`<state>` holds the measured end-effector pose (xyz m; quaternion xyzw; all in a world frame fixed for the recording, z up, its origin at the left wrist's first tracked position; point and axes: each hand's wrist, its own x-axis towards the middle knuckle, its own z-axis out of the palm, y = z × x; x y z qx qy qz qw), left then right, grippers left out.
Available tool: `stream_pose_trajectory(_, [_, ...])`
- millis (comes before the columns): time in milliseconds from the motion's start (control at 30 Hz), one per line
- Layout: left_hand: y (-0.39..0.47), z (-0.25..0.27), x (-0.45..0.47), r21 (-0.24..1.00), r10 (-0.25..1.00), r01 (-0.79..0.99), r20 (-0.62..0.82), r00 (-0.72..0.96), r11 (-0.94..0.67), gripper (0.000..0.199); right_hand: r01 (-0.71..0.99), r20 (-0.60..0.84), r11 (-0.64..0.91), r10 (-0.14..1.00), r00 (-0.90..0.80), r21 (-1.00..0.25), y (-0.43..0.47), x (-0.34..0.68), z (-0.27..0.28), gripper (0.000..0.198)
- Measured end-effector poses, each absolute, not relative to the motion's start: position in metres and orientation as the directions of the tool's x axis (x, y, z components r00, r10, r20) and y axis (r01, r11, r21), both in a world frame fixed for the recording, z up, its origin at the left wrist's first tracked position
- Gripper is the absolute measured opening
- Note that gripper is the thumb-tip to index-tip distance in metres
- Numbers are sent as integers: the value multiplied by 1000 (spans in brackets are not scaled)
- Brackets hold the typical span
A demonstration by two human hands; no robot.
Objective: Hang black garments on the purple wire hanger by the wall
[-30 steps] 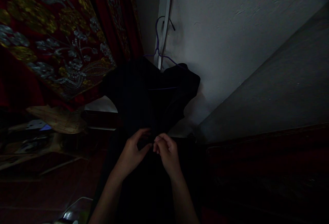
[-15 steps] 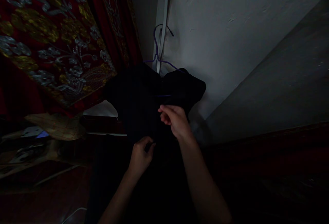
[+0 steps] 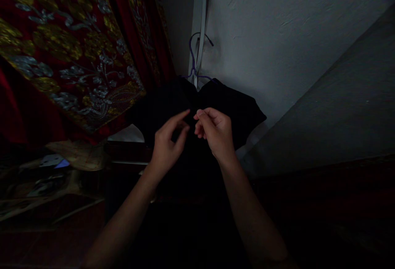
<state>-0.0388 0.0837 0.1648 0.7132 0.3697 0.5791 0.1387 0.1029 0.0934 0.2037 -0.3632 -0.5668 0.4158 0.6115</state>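
Observation:
A black shirt [image 3: 237,108] hangs on a thin purple wire hanger [image 3: 194,61] in front of me. My right hand [image 3: 217,131] is closed in a pinch at the shirt's front, a little below the neck opening. The dark cloth makes its pinched edge hard to see. Just to the left, my left hand [image 3: 169,139] is at the same height, its index finger stretched out and the thumb apart from it. Nothing shows between those fingers. The shirt's lower part is lost in darkness.
Red cloth with gold and silver sequin flowers [image 3: 74,51] hangs at the left. Behind the hanger, a pale strip [image 3: 202,18] runs down the grey wall [image 3: 277,55]. A low wooden rack [image 3: 70,182] with things on it stands at lower left.
My left hand has risen from lower on the shirt and its fingers have parted. My right hand has moved slightly up, still pinched. The shirt's right shoulder now spreads wider.

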Motion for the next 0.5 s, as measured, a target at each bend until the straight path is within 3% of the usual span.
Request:
stream_pose_trajectory(133, [106, 224, -38, 386, 505, 452, 845, 175, -804, 24, -27, 480, 481, 877, 31, -876, 87, 111, 229, 26])
stream_pose_trajectory(267, [105, 236, -32, 336, 493, 503, 843, 217, -796, 11, 80, 556, 551, 829, 64, -831, 90, 112, 227, 28])
stream_pose_trajectory(400, [100, 240, -45, 317, 398, 548, 917, 31, -774, 9, 222, 513, 490, 857, 53, -843, 109, 113, 184, 27])
stream_pose_trajectory(500, [105, 235, -80, 427, 291, 498, 898, -329, -755, 9, 241, 353, 348, 935, -24, -906, 112, 116, 143, 26])
